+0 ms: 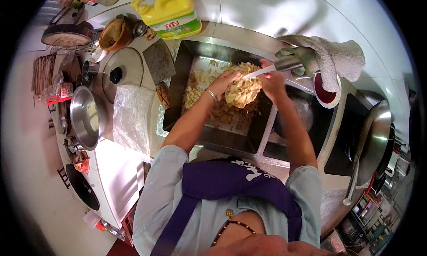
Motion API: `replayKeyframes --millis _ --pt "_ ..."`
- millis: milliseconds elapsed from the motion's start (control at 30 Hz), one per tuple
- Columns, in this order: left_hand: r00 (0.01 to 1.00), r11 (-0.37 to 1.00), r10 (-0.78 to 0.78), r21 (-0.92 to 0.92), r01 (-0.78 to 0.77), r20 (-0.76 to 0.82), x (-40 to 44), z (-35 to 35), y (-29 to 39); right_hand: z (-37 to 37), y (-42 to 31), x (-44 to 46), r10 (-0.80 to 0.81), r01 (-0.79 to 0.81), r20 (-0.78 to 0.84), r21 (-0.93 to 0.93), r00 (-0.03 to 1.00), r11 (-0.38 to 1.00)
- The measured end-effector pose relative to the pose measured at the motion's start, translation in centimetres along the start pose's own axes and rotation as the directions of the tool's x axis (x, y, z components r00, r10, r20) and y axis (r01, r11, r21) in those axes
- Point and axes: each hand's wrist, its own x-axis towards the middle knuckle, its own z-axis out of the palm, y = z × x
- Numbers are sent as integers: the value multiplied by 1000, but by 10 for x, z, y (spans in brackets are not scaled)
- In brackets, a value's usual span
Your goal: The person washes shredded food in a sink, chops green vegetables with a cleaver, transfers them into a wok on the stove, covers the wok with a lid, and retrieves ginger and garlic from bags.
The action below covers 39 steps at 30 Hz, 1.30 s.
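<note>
A large pale yellow, ruffled mushroom clump [242, 93] is held up over the left sink basin [178, 109]. My left hand [223, 83] is closed on its upper left side. On the right edge of the clump is my right hand [272, 83], slightly blurred, with its fingers partly hidden behind the white end of the faucet [287, 63]. That white end, spout or water, reaches over the clump. Loose mushroom pieces [193, 95] lie along the left of the basin. Brown bits [229, 115] are in the bottom below the clump.
A metal bowl [296, 113] sits in the right basin. Towels [342, 60] hang over the faucet, by a red-lined bowl [327, 93]. Left are a cleaver-like blade [159, 62], a glass lid [129, 71] and a steel basin [86, 118]. A yellow jug [171, 15] stands behind; a wok [373, 142] is right.
</note>
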Motion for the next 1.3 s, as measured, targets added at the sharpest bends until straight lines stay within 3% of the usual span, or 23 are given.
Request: replayKeyframes --millis 33,67,167,300,333,433,467,567,600,667,700,733,833,967,1000,1100,1200,1300 --pt "999 994 -5 111 1 38 -3 -3 -1 19 10 -5 -114 113 -5 207 993 972" --pt "999 996 14 92 -17 38 -4 -5 -5 31 21 -2 83 -187 218 514 972 837" --pt "995 995 92 38 -92 25 -8 -14 -17 34 -5 -11 156 -494 508 643 847 586" --pt "999 942 25 -335 -9 41 -34 -23 -27 59 -8 -13 241 -483 421 704 874 521" --pt "997 927 -73 -367 76 21 -46 -19 -26 68 -8 -17 271 -453 363 732 891 508" --pt "984 974 -152 -157 165 95 -51 -22 -42 92 3 -25 350 -440 292 752 890 490" --pt "973 932 -186 -289 218 134 -44 -25 -52 104 11 -29 335 -400 250 753 908 522" --pt "999 955 -39 -292 43 18 -47 -12 -49 109 21 -31 343 -381 172 511 923 770" --pt "993 957 -101 -280 81 -59 -34 -15 -70 118 36 -30 298 -297 73 459 952 837" --pt "974 985 17 -165 -56 -225 -50 15 -47 108 17 -29 403 -379 -65 230 913 896" --pt "973 990 36 -122 -65 -227 -48 18 -51 104 9 -30 440 -427 -142 112 887 897" --pt "972 994 54 -79 -74 -229 -46 20 -54 109 24 -29 363 -348 -146 121 920 930" --pt "914 990 -118 -121 77 -388 -38 21 -56 100 22 -20 311 -362 187 419 932 833" --pt "815 958 -250 -256 129 -523 -27 11 -46 81 -25 -35 285 -426 327 541 901 725" --pt "810 970 -231 -190 150 -539 -25 7 -47 95 -4 -32 218 -414 376 587 901 696" --pt "878 982 -79 -189 -13 -472 -21 0 -53 103 -3 -27 256 -434 352 699 900 568" --pt "871 978 118 -98 -186 -476 -32 11 -39 115 15 -10 446 -479 221 617 867 624" --pt "846 953 299 177 -245 -441 -20 -3 -59 122 37 0 481 -501 170 460 860 733"
